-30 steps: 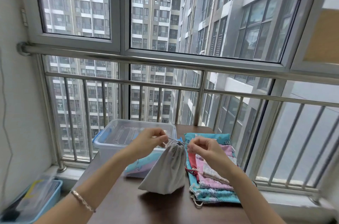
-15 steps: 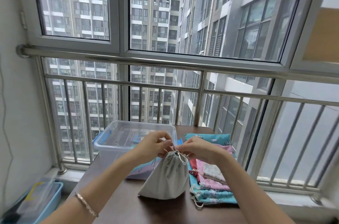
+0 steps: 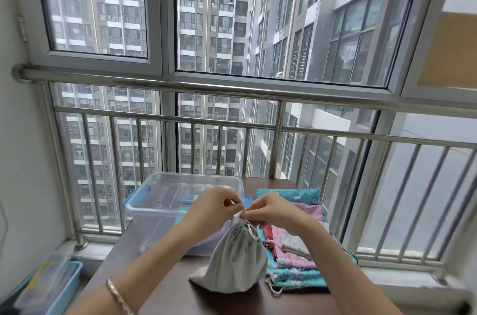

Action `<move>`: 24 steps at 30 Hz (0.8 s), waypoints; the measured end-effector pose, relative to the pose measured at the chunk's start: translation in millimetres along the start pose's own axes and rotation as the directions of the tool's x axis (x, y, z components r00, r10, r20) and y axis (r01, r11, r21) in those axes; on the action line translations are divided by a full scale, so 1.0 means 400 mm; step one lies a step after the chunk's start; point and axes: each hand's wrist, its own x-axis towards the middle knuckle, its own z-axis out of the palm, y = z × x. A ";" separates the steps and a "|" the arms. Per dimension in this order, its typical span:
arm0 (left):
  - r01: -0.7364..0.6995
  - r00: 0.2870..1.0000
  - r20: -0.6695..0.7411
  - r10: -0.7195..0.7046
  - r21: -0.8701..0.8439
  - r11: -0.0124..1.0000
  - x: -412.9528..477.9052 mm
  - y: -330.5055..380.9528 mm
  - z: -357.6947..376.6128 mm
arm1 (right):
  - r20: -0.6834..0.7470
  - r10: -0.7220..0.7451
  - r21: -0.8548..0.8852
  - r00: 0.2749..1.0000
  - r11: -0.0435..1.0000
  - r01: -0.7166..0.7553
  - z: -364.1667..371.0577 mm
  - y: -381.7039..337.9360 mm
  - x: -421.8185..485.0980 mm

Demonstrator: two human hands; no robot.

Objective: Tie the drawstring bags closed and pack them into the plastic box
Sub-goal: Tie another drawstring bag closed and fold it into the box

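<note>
Our left hand [image 3: 214, 207] and right hand [image 3: 271, 209] met over the gathered neck of the grey drawstring bag [image 3: 236, 258], each pinching its cord [image 3: 249, 225]. The bag stood on the brown table [image 3: 180, 296]. We saw the clear plastic box [image 3: 144, 214] behind it to the left, and a pile of patterned bags [image 3: 304, 245] just right of it.

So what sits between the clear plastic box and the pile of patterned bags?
Head view: the grey drawstring bag stands there on the brown table, its neck gathered, with the left hand and right hand pinching its cord.
</note>
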 end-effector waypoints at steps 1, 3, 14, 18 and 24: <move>0.012 1.000 -0.001 -0.013 -0.025 1.000 -0.003 0.005 0.001 | -0.010 0.002 -0.015 1.000 1.000 -0.003 0.002 -0.001 0.001; 0.035 0.999 -0.026 -0.036 -0.060 0.998 -0.010 0.010 0.005 | -0.023 -0.002 -0.050 1.000 0.999 0.001 0.007 -0.002 0.002; 0.089 0.953 -0.226 -0.203 -0.431 0.898 -0.014 0.014 0.036 | -0.045 -0.015 -0.135 0.999 0.991 0.009 0.015 -0.017 0.010; 0.104 0.934 -0.178 -0.309 -0.692 0.714 -0.010 0.010 0.046 | -0.014 -0.009 -0.177 1.000 0.984 0.006 0.021 -0.027 0.003; 0.109 0.969 -0.099 -0.228 -0.657 0.746 -0.005 0.002 0.050 | 0.004 -0.027 -0.196 1.000 0.980 0.027 0.027 -0.041 -0.005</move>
